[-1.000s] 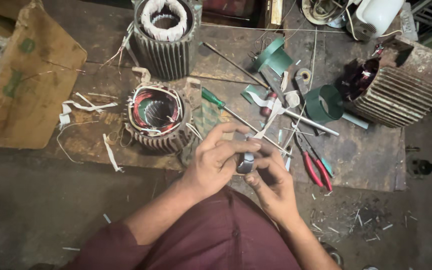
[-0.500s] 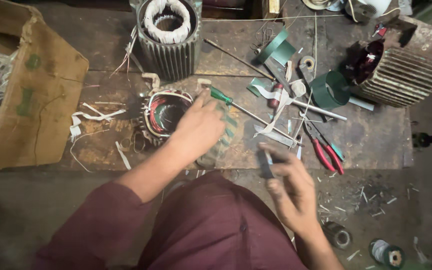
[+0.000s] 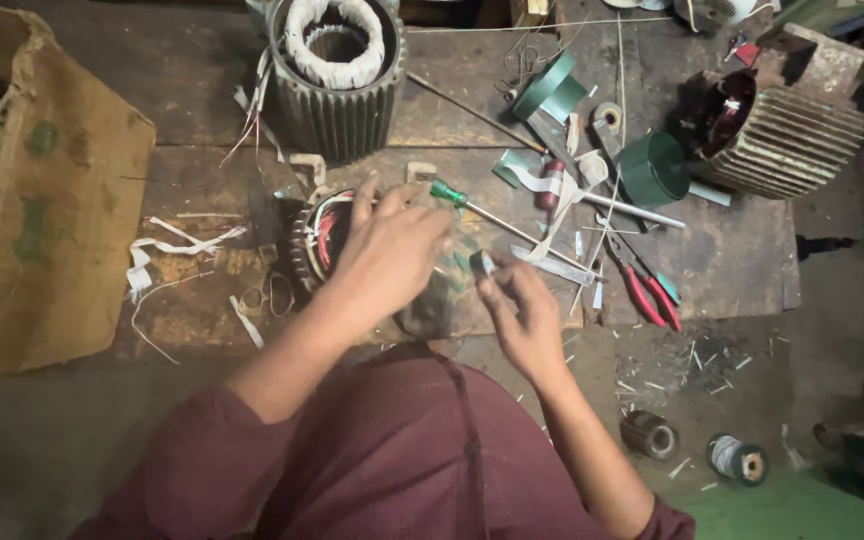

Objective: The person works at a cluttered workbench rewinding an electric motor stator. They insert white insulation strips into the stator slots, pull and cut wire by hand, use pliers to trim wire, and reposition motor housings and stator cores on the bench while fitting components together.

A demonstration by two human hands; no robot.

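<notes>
Left hand (image 3: 387, 255): fingers spread, palm down, laid over the small motor stator (image 3: 317, 240) with red and copper windings; thumb side toward the right hand.
Right hand (image 3: 522, 310): fingers pressed together, pinching a small dark cylindrical piece (image 3: 482, 264) at the fingertips, just right of the small motor stator and apart from it.
Small motor stator: resting on the wooden desk (image 3: 202, 180), near its front edge, partly hidden under the left hand.
Green-handled screwdriver (image 3: 482, 212): lying flat, just right of the small motor stator, handle end close to the left fingertips.
Large ribbed stator with white windings (image 3: 337, 70): standing upright, behind the small motor stator.
Cardboard box (image 3: 47, 210): well to the left of the small motor stator, open, white strips showing inside.
White paper strips (image 3: 167, 250): scattered between the cardboard box and the small motor stator.
Red-handled pliers (image 3: 647, 292): well to the right of the small motor stator, near the desk's front edge.
Green tape rolls (image 3: 652, 170): right of and behind the small motor stator.
Finned motor housing (image 3: 787, 130): far right of the small motor stator, lying on its side.
</notes>
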